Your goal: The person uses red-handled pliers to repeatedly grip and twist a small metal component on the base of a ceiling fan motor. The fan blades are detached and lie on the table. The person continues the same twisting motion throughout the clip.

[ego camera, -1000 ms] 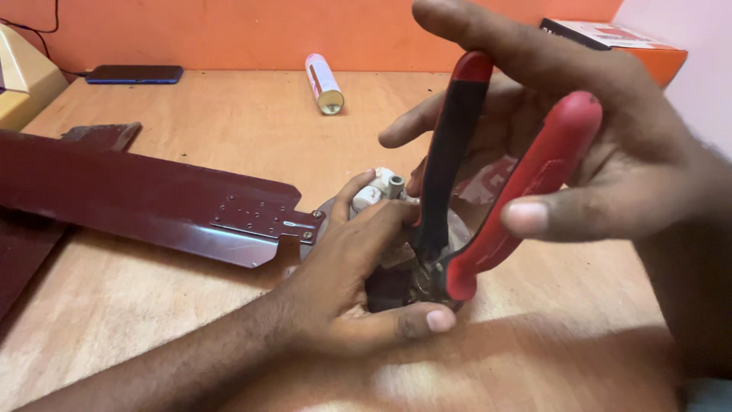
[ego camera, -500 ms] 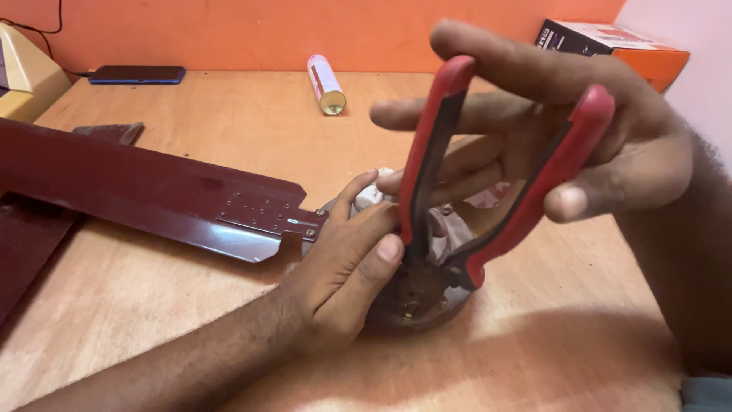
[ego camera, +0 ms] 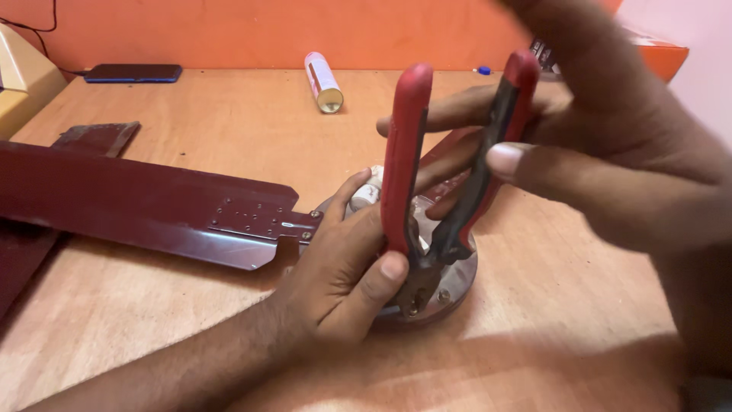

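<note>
Red-handled pliers (ego camera: 450,164) are standing nearly upright in your right hand (ego camera: 602,145), nose down into the round metal hub (ego camera: 450,282) on the wooden table (ego camera: 191,320). Your right fingers are spread along and between the two handles, thumb laid across the front of the outer one, so the handles sit a bit apart rather than squeezed together. I can't tell whether the nose is actually biting on anything, since it's buried behind your other hand.

Your left hand (ego camera: 343,275) is clamped over the near side of the hub, fingers curled and pressed together against it, thumb tip touching the low end of the near handle. Looks like that hand is there to pin the hub flat and guide the nose while the pliers work from above. A small whitish part (ego camera: 366,194) pokes up just behind your knuckles.

The dark maroon blade (ego camera: 137,202) runs off to the left, with its bracket (ego camera: 255,221) reaching the hub, so it's lying right beside your left wrist and crowding that side. Further back, well apart from the work, there's a pinkish tube (ego camera: 323,81) lying on its side, a dark phone (ego camera: 133,72) by the orange wall, and an orange box (ego camera: 656,53) behind your right hand.
</note>
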